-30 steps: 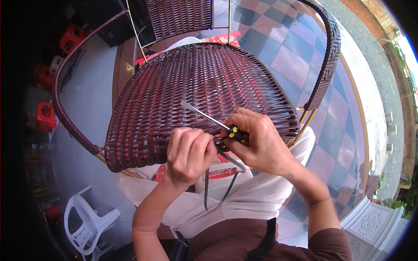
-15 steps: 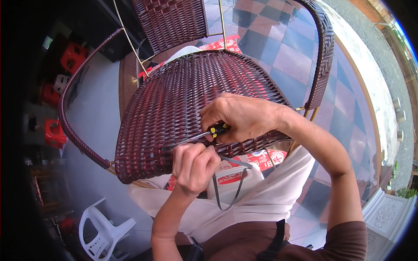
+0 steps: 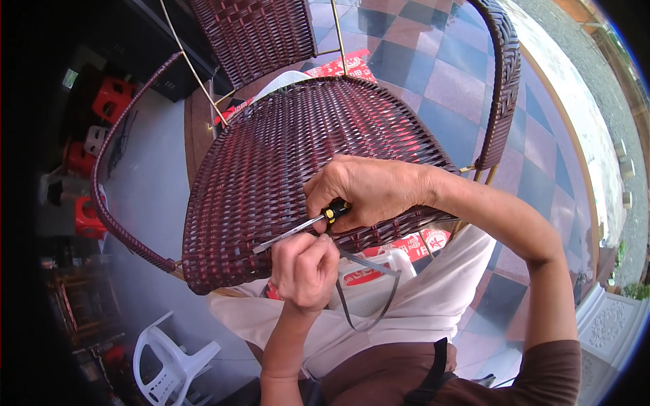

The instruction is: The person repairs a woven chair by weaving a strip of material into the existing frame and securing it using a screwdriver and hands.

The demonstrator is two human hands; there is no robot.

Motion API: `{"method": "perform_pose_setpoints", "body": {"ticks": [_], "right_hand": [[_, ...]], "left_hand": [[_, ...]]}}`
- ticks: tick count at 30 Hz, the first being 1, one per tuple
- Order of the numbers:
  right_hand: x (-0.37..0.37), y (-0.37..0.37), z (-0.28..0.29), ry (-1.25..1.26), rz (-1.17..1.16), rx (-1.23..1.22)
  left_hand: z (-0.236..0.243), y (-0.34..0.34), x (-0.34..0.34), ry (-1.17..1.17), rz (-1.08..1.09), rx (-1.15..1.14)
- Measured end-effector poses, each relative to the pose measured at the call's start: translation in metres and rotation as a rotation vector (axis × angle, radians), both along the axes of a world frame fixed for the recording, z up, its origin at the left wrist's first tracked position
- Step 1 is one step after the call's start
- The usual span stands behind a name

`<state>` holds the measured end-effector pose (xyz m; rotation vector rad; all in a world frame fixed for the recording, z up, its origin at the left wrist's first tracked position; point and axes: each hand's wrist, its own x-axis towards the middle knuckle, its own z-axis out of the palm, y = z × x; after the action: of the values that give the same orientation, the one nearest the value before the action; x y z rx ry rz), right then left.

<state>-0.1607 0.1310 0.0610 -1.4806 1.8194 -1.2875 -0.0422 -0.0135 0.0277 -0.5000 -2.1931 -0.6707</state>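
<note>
A dark maroon woven wicker chair (image 3: 284, 142) lies tilted across my lap, seat toward me. My right hand (image 3: 369, 189) grips a screwdriver (image 3: 301, 227) with a black and yellow handle. Its metal shaft points left and low along the front rim of the woven seat. My left hand (image 3: 306, 271) is closed just below the shaft at the seat's front edge, pinching a thin dark strip (image 3: 365, 298) that loops down over my lap.
A white plastic container with red print (image 3: 379, 274) sits on my lap under the chair. A white plastic chair (image 3: 169, 365) stands lower left. Red stools (image 3: 112, 98) are stacked at the left. Checkered floor tiles (image 3: 433, 74) stretch to the right.
The screwdriver swung from pointing up-left to pointing low and left along the seat's front edge. My right hand moved up over the weave; my left hand stayed below it.
</note>
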Motion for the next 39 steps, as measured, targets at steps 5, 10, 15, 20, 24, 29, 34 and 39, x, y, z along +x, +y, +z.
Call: {"method": "perform_pose_setpoints", "body": {"ticks": [5, 10, 15, 20, 24, 29, 34, 39], "right_hand": [[0.0, 0.001, 0.001, -0.006, -0.001, -0.007], [0.001, -0.001, 0.001, -0.018, 0.007, -0.059], [0.001, -0.001, 0.001, -0.007, 0.045, -0.078], [0.004, -0.001, 0.004, 0.027, 0.024, -0.047], [0.007, -0.004, -0.004, -0.025, -0.031, -0.011], [0.01, -0.003, 0.005, -0.18, -0.07, -0.036], [0.011, 0.0, 0.017, -0.34, -0.285, -0.058], [0.006, 0.006, 0.05, -0.42, -0.548, -0.268]], "left_hand": [[0.0, -0.002, 0.001, -0.012, -0.022, 0.011], [-0.001, -0.003, 0.003, -0.008, -0.02, 0.016], [-0.004, -0.008, 0.007, -0.006, -0.042, 0.007], [-0.001, -0.011, 0.006, -0.029, -0.086, 0.007], [0.014, -0.011, 0.006, -0.172, -0.166, 0.1], [0.024, -0.017, 0.006, -0.317, -0.055, 0.17], [0.044, -0.024, -0.006, -0.589, -0.095, 0.35], [0.047, -0.029, -0.015, -0.699, -0.232, 0.284]]}}
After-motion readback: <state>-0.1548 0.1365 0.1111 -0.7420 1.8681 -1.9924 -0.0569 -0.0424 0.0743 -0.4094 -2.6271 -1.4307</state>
